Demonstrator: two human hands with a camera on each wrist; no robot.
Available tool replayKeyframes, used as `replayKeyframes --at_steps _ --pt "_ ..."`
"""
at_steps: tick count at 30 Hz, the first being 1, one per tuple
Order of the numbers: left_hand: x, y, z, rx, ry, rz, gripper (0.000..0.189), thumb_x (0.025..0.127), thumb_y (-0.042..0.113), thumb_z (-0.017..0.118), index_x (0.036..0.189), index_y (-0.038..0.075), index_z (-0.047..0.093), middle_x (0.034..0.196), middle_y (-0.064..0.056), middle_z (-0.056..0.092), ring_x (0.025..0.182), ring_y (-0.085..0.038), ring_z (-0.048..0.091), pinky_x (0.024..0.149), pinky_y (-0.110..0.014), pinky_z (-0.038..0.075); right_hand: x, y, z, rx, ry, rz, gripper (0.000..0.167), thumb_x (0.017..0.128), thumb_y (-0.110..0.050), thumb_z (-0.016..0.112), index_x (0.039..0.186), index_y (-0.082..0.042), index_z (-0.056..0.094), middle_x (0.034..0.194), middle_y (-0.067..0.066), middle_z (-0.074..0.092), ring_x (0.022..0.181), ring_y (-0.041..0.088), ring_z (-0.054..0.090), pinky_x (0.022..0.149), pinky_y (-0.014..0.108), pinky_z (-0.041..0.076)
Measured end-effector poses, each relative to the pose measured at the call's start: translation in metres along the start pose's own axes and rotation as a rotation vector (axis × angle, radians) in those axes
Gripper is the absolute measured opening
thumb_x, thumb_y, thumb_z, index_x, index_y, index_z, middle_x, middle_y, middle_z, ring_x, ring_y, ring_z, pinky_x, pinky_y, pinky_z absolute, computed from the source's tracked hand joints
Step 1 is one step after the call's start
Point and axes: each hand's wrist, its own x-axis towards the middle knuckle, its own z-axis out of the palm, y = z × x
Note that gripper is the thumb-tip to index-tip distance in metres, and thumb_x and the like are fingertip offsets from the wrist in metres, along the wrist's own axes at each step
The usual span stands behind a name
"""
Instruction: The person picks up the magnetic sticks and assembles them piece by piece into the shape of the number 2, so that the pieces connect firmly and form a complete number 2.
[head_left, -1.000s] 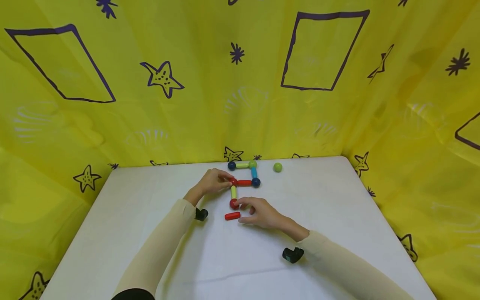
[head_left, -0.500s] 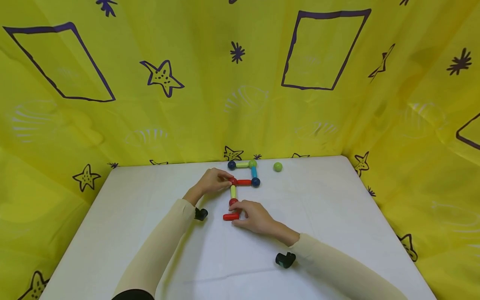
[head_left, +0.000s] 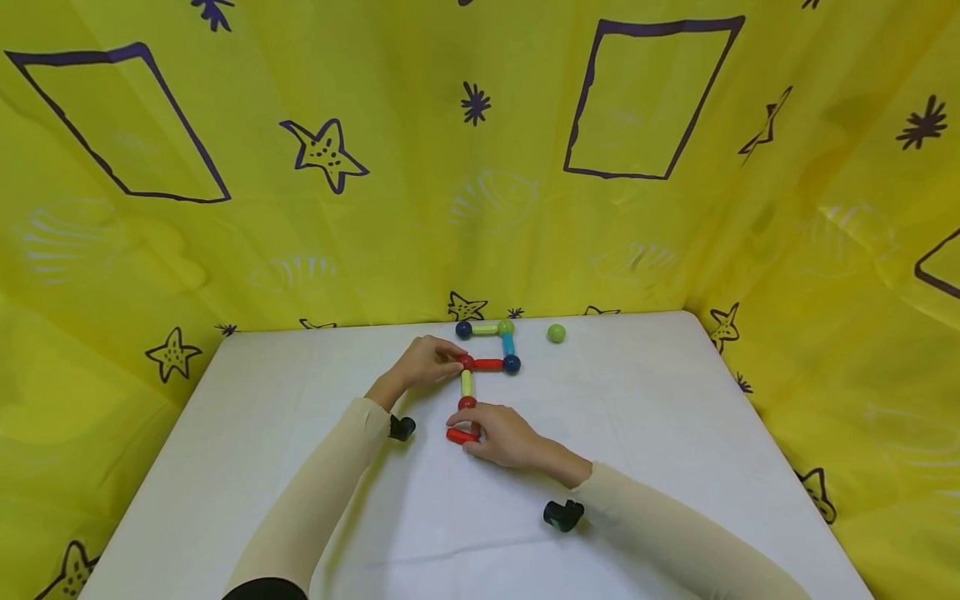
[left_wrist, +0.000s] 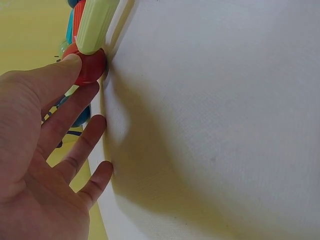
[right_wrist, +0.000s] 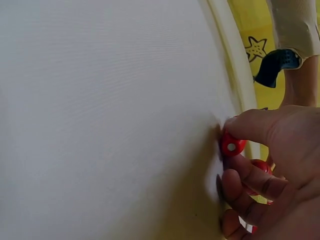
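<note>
A chain of magnetic balls and rods lies on the white table. My left hand point(head_left: 425, 362) pinches a red ball point(left_wrist: 92, 66) between thumb and index finger at the chain's left bend. From that ball a red rod point(head_left: 489, 365) runs right and a pale green rod point(head_left: 467, 383) runs toward me, ending in another red ball point(head_left: 467, 402). Just below that end ball, my right hand point(head_left: 506, 435) pinches a loose red rod point(head_left: 459, 435). In the right wrist view the rod's end point(right_wrist: 232, 147), with a silvery disc, shows between thumb and fingers.
Farther back the chain continues through a dark blue ball point(head_left: 512, 364), a light blue rod point(head_left: 508, 344), a green ball point(head_left: 506, 327), a pale green rod point(head_left: 484, 330) and another dark blue ball point(head_left: 463, 331). A separate green ball point(head_left: 556, 333) sits right of it. A yellow curtain point(head_left: 405, 208) hangs behind.
The right hand has moved left from the end red ball and taken hold of the loose red rod, which is now turned slightly. The left hand stays on its ball.
</note>
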Motion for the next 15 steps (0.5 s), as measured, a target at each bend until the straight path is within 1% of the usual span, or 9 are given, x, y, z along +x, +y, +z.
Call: replayKeyframes --at_steps 3,8,11,15 --pt "0.0002 0.0005 -0.0002 -0.002 -0.005 -0.008 0.027 0.094 0.015 0.076 0.119 0.007 0.077 0.11 -0.005 0.077 0.095 -0.02 0.066 0.086 -0.033 0.054 0.0004 -0.002 -0.0031 -0.029 -0.043 -0.005 0.032 0.094 -0.013 0.075 0.126 -0.019 0.072 0.096 -0.005 0.061 0.08 0.012 0.052 0.069 0.025 0.044" --pt "0.0 0.0012 -0.0004 -0.003 -0.009 -0.033 0.027 0.094 0.016 0.076 0.12 0.008 0.077 0.111 -0.005 0.076 0.096 -0.02 0.065 0.087 -0.033 0.054 0.0006 -0.0045 -0.007 -0.062 -0.092 -0.002 0.033 0.094 -0.01 0.073 0.126 -0.019 0.072 0.099 -0.003 0.059 0.082 0.013 0.049 0.068 0.025 0.041" --pt "-0.0004 0.0015 -0.0003 -0.006 -0.008 -0.048 0.027 0.095 0.016 0.076 0.12 0.008 0.077 0.112 -0.005 0.076 0.096 -0.02 0.065 0.087 -0.034 0.054 0.0009 -0.0052 -0.0078 -0.063 -0.106 0.004 0.033 0.094 -0.009 0.073 0.125 -0.019 0.072 0.096 -0.003 0.057 0.08 0.014 0.05 0.067 0.026 0.04" --pt "-0.0004 0.0016 0.0004 -0.005 -0.01 -0.047 0.027 0.095 0.017 0.076 0.12 0.009 0.077 0.112 -0.004 0.076 0.096 -0.02 0.065 0.088 -0.033 0.053 0.0006 -0.0032 -0.0085 -0.04 -0.106 0.003 0.032 0.093 -0.007 0.072 0.124 -0.018 0.07 0.09 -0.004 0.057 0.076 0.012 0.051 0.067 0.026 0.042"
